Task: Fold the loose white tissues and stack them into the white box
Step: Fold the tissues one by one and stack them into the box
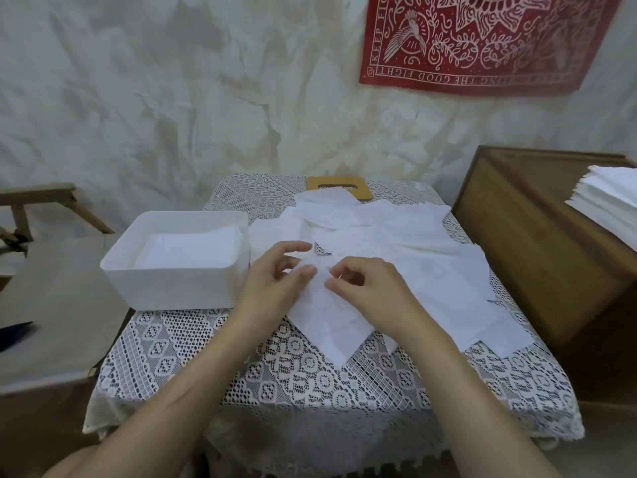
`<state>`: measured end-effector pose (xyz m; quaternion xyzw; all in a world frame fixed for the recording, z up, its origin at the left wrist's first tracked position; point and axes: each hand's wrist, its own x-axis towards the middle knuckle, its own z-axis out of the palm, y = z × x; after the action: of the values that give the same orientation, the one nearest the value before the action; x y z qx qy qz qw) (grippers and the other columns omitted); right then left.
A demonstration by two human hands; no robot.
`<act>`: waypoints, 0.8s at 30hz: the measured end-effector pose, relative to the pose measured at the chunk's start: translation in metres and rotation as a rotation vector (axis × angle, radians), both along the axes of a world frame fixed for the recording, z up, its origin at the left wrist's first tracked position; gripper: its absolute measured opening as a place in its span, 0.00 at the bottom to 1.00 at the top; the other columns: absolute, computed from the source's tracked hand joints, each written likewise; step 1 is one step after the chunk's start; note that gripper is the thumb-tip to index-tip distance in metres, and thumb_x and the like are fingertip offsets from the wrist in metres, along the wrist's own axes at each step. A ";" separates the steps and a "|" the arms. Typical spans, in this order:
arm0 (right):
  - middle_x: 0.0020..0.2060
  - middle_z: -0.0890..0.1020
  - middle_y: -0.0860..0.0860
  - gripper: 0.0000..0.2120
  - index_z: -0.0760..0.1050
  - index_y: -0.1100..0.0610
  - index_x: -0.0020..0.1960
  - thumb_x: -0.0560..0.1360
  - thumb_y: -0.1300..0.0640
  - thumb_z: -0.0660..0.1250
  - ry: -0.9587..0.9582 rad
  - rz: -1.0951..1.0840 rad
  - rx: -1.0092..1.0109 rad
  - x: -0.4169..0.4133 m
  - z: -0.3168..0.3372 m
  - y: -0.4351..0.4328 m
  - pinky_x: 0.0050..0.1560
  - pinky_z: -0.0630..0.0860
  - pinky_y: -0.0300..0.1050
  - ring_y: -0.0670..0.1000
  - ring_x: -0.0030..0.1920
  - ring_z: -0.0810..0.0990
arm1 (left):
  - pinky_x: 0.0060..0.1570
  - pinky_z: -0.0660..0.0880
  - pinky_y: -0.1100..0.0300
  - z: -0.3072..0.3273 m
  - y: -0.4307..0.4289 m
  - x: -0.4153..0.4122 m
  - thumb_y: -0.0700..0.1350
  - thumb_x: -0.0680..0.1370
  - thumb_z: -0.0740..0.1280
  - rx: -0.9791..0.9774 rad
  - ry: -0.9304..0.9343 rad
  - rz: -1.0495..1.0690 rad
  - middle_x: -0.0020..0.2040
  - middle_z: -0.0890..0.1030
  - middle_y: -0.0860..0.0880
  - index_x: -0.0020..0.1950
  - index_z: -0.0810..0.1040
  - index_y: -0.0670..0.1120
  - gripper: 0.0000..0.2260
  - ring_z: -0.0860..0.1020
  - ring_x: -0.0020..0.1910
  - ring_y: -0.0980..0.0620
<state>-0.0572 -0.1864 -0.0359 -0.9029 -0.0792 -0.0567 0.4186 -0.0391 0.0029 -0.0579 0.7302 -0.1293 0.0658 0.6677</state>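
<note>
Head camera: nearest to us, both forearms reach in over a white lace cloth, an openwork weave of diamonds and flowers with a scalloped hem. Our left hand and right hand meet close together at the far edge of one tissue. Each hand has its fingers curled, pinching that thin sheet between thumb and fingertips. The tissue lies flat on the lace like a diamond, one corner pointing back toward us, its soft surface faintly embossed and creased.

Just left of the left hand stands the box, smooth white plastic, rectangular with rounded corners and no lid on it. Inside sit folded tissues in a neat flat stack below the rim. Beyond and to the right of our hands, the loose tissues spread in an overlapping, rumpled heap across the lace. Behind the heap lies a flat wooden frame with a slot, partly covered by a sheet.

To the right rises a brown wooden cabinet bearing a tall pile of white sheets. To the left is a canvas-seated chair. Farthest off, a crinkled pale wall carries a red printed cloth.
</note>
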 end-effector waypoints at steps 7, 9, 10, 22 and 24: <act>0.41 0.84 0.50 0.04 0.79 0.53 0.47 0.80 0.57 0.69 0.157 -0.037 0.649 -0.001 0.011 -0.008 0.40 0.75 0.44 0.50 0.40 0.80 | 0.53 0.80 0.52 0.004 -0.003 0.006 0.72 0.72 0.69 -0.198 0.300 -0.030 0.63 0.82 0.51 0.62 0.78 0.59 0.25 0.84 0.58 0.47; 0.41 0.84 0.50 0.04 0.78 0.50 0.45 0.78 0.53 0.70 0.164 -0.164 0.372 0.006 -0.005 -0.015 0.43 0.73 0.47 0.53 0.42 0.80 | 0.57 0.81 0.49 0.000 -0.005 0.005 0.65 0.74 0.71 -0.191 0.352 -0.077 0.62 0.84 0.50 0.65 0.76 0.57 0.23 0.86 0.55 0.47; 0.42 0.84 0.49 0.04 0.78 0.49 0.44 0.77 0.51 0.71 0.185 -0.200 0.260 0.007 -0.012 -0.017 0.45 0.74 0.48 0.54 0.43 0.81 | 0.57 0.81 0.49 -0.003 -0.005 0.005 0.59 0.77 0.72 -0.141 0.338 -0.080 0.59 0.86 0.52 0.66 0.76 0.57 0.19 0.86 0.55 0.48; 0.45 0.87 0.55 0.03 0.80 0.51 0.50 0.78 0.54 0.72 0.235 -0.136 0.514 0.000 -0.012 -0.020 0.48 0.77 0.49 0.53 0.42 0.83 | 0.42 0.81 0.57 -0.007 -0.005 0.004 0.40 0.79 0.73 -0.042 0.253 -0.034 0.44 0.86 0.44 0.63 0.77 0.53 0.15 0.83 0.37 0.49; 0.43 0.87 0.52 0.02 0.80 0.51 0.50 0.78 0.55 0.72 0.257 -0.126 0.541 -0.001 -0.011 -0.019 0.45 0.76 0.47 0.52 0.41 0.83 | 0.39 0.79 0.62 -0.004 -0.006 0.003 0.38 0.79 0.72 -0.049 0.233 -0.025 0.41 0.83 0.45 0.60 0.78 0.52 0.13 0.82 0.37 0.50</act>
<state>-0.0580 -0.2053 -0.0465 -0.7615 0.0484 0.0134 0.6462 -0.0363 -0.0030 -0.0620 0.7145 -0.0584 -0.0249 0.6967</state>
